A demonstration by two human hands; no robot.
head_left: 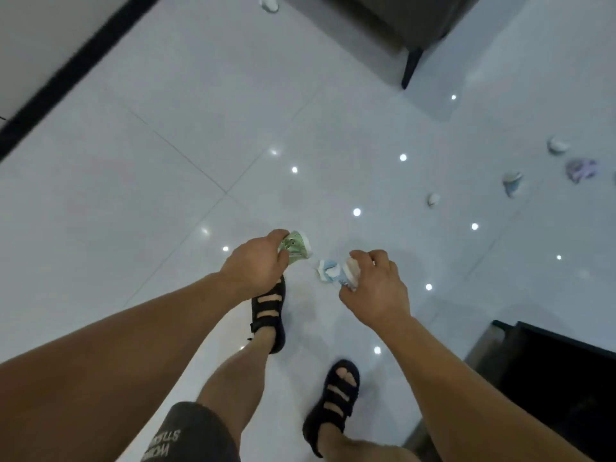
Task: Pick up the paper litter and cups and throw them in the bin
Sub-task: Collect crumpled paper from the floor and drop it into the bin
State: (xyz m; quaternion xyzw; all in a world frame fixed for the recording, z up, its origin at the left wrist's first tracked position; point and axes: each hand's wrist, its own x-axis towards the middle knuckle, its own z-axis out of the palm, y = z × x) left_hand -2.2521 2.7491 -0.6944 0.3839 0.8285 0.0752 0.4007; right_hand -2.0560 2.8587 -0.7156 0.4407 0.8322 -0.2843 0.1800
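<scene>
Now carrying: left hand grips a green cup, right hand a blue cup; next, find the unseen bin.

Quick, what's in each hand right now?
Left hand: grips a green paper cup.
Right hand: grips a blue-and-white paper cup.

The left hand holds a green patterned paper cup above the glossy white tiled floor, just left of the right hand, which holds a blue-and-white paper cup. Farther right on the floor lie a small white paper wad, a pale blue paper cup, a purple crumpled paper and a white paper ball. Another white wad lies far ahead, left of a dark grey sofa.
</scene>
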